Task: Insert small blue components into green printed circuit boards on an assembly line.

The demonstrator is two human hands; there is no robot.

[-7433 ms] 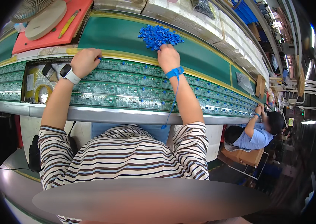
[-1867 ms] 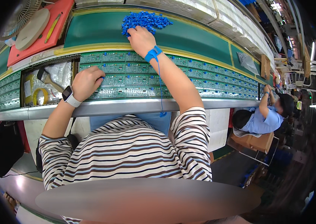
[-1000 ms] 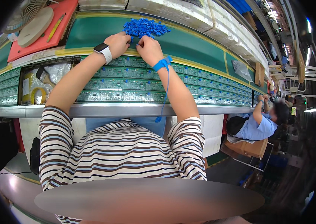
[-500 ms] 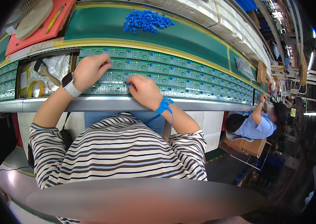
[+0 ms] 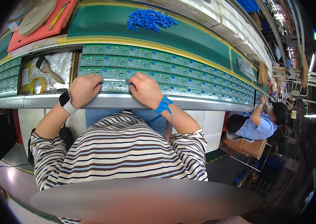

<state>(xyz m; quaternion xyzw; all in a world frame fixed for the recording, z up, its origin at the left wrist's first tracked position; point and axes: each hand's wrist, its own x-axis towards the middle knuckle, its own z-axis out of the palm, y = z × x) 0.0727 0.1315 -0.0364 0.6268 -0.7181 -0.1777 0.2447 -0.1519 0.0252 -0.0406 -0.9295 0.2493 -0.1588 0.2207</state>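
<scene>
Lowered from the pile (image 5: 151,20), left hand (image 5: 85,89) and right hand (image 5: 146,89) pinch blue parts (image 5: 130,84) over boards (image 5: 164,68) (label (image 5: 25,76) illegible).

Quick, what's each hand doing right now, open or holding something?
Left hand: closed, pinching a small blue component against the green circuit boards.
Right hand: closed, pinching another blue component there.

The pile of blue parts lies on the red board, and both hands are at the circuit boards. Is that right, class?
No: the head view shows the pile of blue parts on the green surface, not the red board. The left hand and right hand are at the circuit boards.
</scene>
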